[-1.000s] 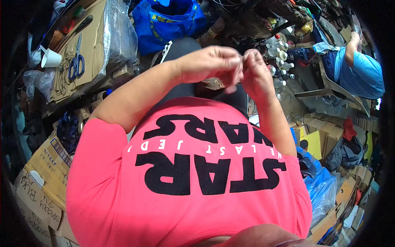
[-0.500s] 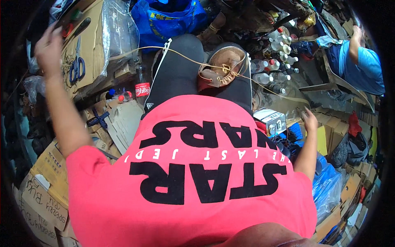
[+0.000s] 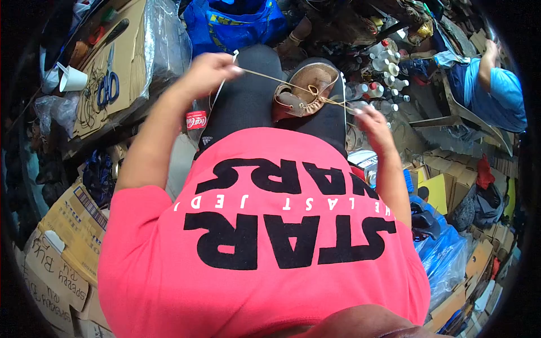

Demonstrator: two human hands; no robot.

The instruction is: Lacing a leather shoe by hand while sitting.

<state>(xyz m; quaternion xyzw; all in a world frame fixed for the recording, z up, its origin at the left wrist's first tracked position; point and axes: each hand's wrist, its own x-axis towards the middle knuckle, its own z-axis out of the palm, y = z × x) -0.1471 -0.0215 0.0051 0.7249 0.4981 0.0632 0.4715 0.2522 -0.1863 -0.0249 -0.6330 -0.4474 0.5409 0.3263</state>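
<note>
A brown leather shoe (image 3: 293, 104) with a tan upper rests on my thighs, toward the right one. A pale cord (image 3: 270, 76) runs through stitches along the shoe's edge and makes a small loop on top. To the shoe's left, my left hand (image 3: 211, 73) is closed and pinches one length of the cord, drawn fairly straight. On the other side, my right hand (image 3: 373, 127) is closed on the cord's other length, close to the shoe. My right fingertips are partly blurred.
Scissors (image 3: 108, 84) with blue handles lie on cardboard at the left, near a white cup (image 3: 73, 79). A blue bag (image 3: 234, 22) stands beyond my knees. Several plastic bottles (image 3: 389, 67) stand at the right. Another person in a blue shirt (image 3: 496, 96) sits at far right.
Both hands have come inward from wide out at the sides to near the shoe. The cord lengths between hands and shoe are shorter. The shoe stays on my lap.
</note>
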